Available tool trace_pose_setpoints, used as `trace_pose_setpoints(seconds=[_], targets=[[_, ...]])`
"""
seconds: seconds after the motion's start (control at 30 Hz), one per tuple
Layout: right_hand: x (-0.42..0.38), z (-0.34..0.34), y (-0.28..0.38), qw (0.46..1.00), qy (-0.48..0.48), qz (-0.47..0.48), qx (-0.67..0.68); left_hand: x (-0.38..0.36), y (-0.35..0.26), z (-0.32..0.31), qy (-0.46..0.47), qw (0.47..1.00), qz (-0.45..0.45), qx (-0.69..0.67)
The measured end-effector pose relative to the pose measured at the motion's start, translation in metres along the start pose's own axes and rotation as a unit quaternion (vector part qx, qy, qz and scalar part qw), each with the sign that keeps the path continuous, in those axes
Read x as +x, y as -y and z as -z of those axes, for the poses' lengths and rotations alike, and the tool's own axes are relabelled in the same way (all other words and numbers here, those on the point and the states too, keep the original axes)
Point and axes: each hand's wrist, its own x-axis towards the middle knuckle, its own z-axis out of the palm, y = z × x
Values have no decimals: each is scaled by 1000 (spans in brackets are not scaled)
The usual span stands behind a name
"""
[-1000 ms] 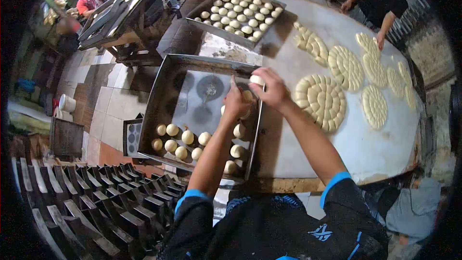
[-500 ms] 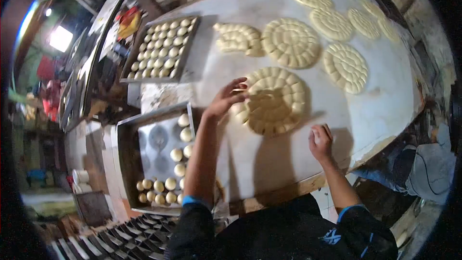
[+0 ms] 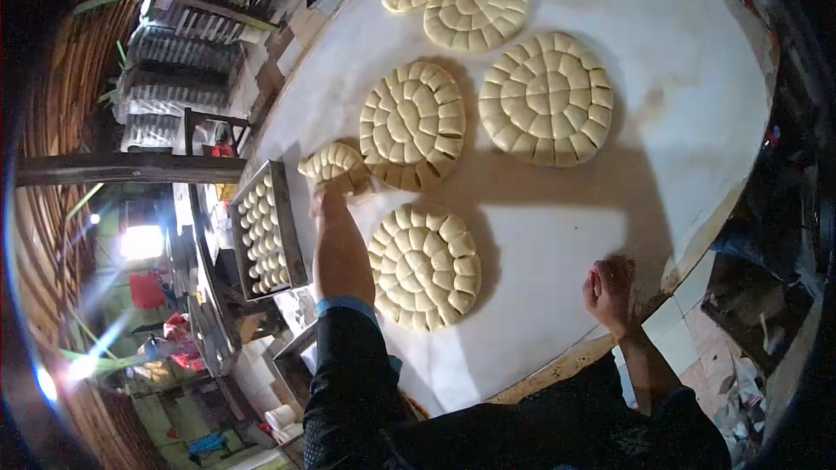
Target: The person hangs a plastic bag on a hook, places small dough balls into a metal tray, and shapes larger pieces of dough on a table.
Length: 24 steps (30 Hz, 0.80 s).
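Well, the left hand is at the partial, scored, cream-coloured dough slab on the white tabletop, grip unclear; the right hand is curled closed near the wooden edge. The dark shirt's faint mark is unreadable.

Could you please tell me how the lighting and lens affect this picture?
Head view: glare flares from bright lamps at left; the lens bows the table and blackens the corners; shadows fall beside the dough rounds; the left hand looks slightly blurred.
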Motion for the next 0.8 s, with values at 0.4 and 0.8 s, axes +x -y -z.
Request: trace_pose_setpoints(seconds=[0.4,0.8], targets=[[-4,7,5,996,-46,19,72,-248,70,127,-37,967,23,-252],[-139,-64,236,858,72,-59,505,-616,109,120,105,852,-230,-458]])
